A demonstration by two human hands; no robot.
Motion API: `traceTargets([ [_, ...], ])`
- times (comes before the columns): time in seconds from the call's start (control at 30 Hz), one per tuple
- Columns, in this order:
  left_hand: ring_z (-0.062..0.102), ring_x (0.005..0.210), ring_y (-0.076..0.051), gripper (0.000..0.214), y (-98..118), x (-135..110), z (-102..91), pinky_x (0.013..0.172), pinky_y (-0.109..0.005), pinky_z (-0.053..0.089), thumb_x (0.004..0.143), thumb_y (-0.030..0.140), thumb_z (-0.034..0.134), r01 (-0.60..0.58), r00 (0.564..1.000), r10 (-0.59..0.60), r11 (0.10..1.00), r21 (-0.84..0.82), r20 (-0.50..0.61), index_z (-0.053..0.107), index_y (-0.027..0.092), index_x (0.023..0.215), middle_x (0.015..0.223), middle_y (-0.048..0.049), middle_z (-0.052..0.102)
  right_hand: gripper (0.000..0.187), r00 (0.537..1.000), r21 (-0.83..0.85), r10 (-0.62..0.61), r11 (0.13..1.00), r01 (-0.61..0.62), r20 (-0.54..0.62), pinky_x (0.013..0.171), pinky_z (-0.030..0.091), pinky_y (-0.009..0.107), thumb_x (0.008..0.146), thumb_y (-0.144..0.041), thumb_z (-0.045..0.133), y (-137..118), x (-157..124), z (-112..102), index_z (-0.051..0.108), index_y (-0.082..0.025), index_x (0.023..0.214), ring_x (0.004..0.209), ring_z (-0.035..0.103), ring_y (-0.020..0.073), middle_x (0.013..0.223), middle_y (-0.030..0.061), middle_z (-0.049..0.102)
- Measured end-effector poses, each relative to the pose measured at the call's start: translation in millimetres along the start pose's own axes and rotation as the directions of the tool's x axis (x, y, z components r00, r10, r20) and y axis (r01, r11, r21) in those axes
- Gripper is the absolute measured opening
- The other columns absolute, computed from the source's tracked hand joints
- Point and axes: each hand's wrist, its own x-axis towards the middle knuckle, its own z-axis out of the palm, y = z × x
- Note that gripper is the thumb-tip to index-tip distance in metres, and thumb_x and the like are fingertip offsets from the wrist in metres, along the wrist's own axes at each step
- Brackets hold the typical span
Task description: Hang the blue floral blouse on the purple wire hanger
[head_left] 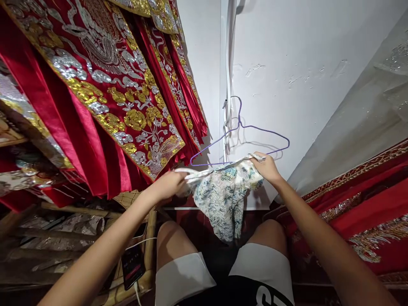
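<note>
A white garment with a blue and green floral print [219, 199] is stretched between my two hands at its top edge. My left hand [174, 183] is closed around the left end of that edge. At the other end, my right hand [266, 166] pinches the white band. Just behind the cloth hangs a purple wire hanger [239, 126], its hook caught on a white cord [228, 85] against the wall. The garment overlaps part of the hanger's lower bar; whether they are joined there I cannot tell. The cloth's lower part droops above my knees.
Red cloths with gold and silver sequins [134, 119] hang on the left. A phone [132, 265] with a white cable lies on a bamboo seat or rack [149, 238] at lower left. Plastic sheeting [357, 114] and more red embroidered cloth [376, 208] stand on the right.
</note>
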Motion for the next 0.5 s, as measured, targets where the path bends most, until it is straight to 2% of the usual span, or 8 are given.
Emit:
traceTargets([
  [0.1, 0.063, 0.095, -0.029, 0.015, 17, 18, -0.3, 0.098, -0.04, 0.048, 0.076, 0.032, 0.066, -0.089, 0.986, 0.081, 0.995, -0.052, -0.144, 0.059, 0.024, 0.066, 0.096, -0.011, 0.069, 0.029, 0.998, -0.051, -0.023, 0.998, 0.02, -0.059, 0.054, 0.028, 0.025, 0.081, -0.035, 0.061, -7, -8, -15, 0.045, -0.022, 0.059, 0.057, 0.037, 0.0127, 0.055, -0.0046, 0.039],
  [0.17, 0.061, 0.109, -0.031, 0.017, 39, 29, -1.2, 0.104, -0.044, 0.045, 0.084, 0.031, 0.059, -0.144, 0.972, 0.132, 0.988, -0.051, -0.194, 0.057, 0.022, 0.069, 0.112, -0.0137, 0.066, 0.031, 0.995, -0.061, -0.033, 0.998, 0.028, -0.089, 0.054, 0.028, 0.025, 0.079, -0.035, 0.062, -13, -13, -16, 0.044, -0.022, 0.058, 0.057, 0.037, 0.0126, 0.054, -0.0044, 0.038],
  [0.23, 0.058, 0.117, -0.031, 0.016, 58, 39, -2.6, 0.106, -0.045, 0.043, 0.089, 0.03, 0.052, -0.2, 0.956, 0.182, 0.978, -0.057, -0.23, 0.058, 0.021, 0.077, 0.122, -0.0143, 0.063, 0.032, 0.997, -0.018, -0.034, 0.999, 0.033, -0.066, 0.053, 0.029, 0.025, 0.079, -0.036, 0.063, -19, -20, -14, 0.045, -0.022, 0.057, 0.057, 0.037, 0.0125, 0.054, -0.004, 0.04],
  [0.3, 0.058, 0.115, -0.029, 0.01, 68, 50, -3.4, 0.105, -0.045, 0.044, 0.089, 0.026, 0.052, -0.243, 0.942, 0.218, 0.967, -0.074, -0.255, 0.06, 0.02, 0.087, 0.12, -0.0131, 0.063, 0.031, 0.999, 0.049, -0.041, 0.998, 0.041, 0.004, 0.052, 0.03, 0.025, 0.08, -0.037, 0.063, -25, -27, -9, 0.048, -0.021, 0.058, 0.057, 0.04, 0.013, 0.056, -0.0034, 0.043],
  [0.37, 0.061, 0.101, -0.025, 0.015, 70, 61, -3.5, 0.098, -0.042, 0.048, 0.085, 0.02, 0.054, -0.245, 0.945, 0.215, 0.964, -0.1, -0.248, 0.06, 0.019, 0.099, 0.108, -0.0095, 0.065, 0.025, 0.996, 0.091, -0.068, 0.994, 0.062, 0.06, 0.054, 0.035, 0.026, 0.081, -0.035, 0.062, -28, -33, -6, 0.054, -0.02, 0.062, 0.06, 0.046, 0.0144, 0.06, -0.0018, 0.05],
  [0.43, 0.061, 0.091, -0.022, 0.027, 65, 71, -3.5, 0.093, -0.039, 0.05, 0.082, 0.017, 0.056, -0.226, 0.952, 0.189, 0.965, -0.137, -0.239, 0.061, 0.018, 0.109, 0.1, -0.0068, 0.066, 0.013, 0.996, 0.095, -0.089, 0.992, 0.087, 0.018, 0.059, 0.042, 0.027, 0.081, -0.031, 0.062, -29, -36, -8, 0.067, -0.018, 0.081, 0.066, 0.054, 0.017, 0.068, 0.0007, 0.059],
  [0.47, 0.062, 0.092, -0.022, 0.031, 61, 74, -3.8, 0.094, -0.039, 0.05, 0.082, 0.017, 0.057, -0.222, 0.954, 0.179, 0.961, -0.163, -0.24, 0.063, 0.018, 0.112, 0.101, -0.0068, 0.068, 0.023, 0.994, 0.087, -0.093, 0.991, 0.098, -0.059, 0.062, 0.045, 0.028, 0.08, -0.029, 0.063, -27, -35, -12, 0.07, -0.018, 0.099, 0.069, 0.057, 0.0184, 0.073, 0.0016, 0.063],
  [0.5, 0.063, 0.095, -0.023, 0.032, 57, 76, -4.6, 0.096, -0.039, 0.049, 0.083, 0.019, 0.058, -0.222, 0.954, 0.172, 0.956, -0.193, -0.246, 0.065, 0.018, 0.113, 0.103, -0.0074, 0.069, 0.043, 0.982, 0.07, -0.094, 0.992, 0.107, -0.163, 0.066, 0.047, 0.029, 0.078, -0.027, 0.065, -25, -34, -18, 0.066, -0.018, 0.12, 0.072, 0.06, 0.0196, 0.076, 0.002, 0.065],
])
